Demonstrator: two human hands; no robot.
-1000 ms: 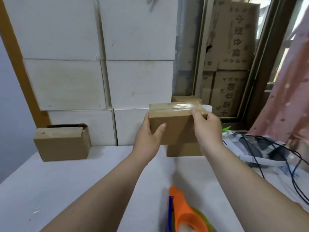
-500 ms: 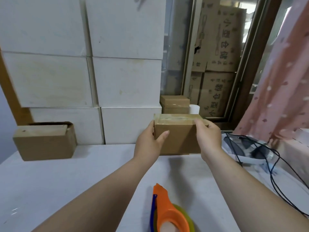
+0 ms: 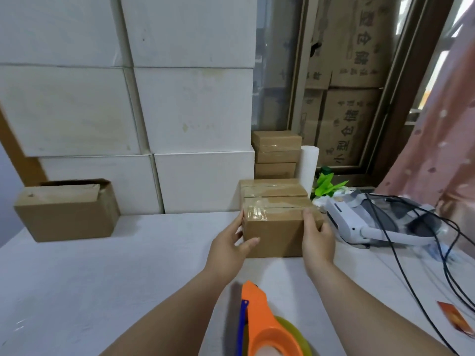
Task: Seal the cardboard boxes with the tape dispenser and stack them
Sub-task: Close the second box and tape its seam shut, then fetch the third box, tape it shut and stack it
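Gripping the taped cardboard box (image 3: 272,232) from both sides, the left hand (image 3: 228,249) and right hand (image 3: 317,238) hold it on the white surface (image 3: 102,278), arms extended forward. Tape dispenser (image 3: 267,327) lies nearer than the box; a second sealed box (image 3: 273,187) sits just behind it.

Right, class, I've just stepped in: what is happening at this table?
A person's left hand and right hand grip the sides of a taped cardboard box resting on the white table, in front of another sealed box. The orange tape dispenser lies unused nearby. An open box sits far left.
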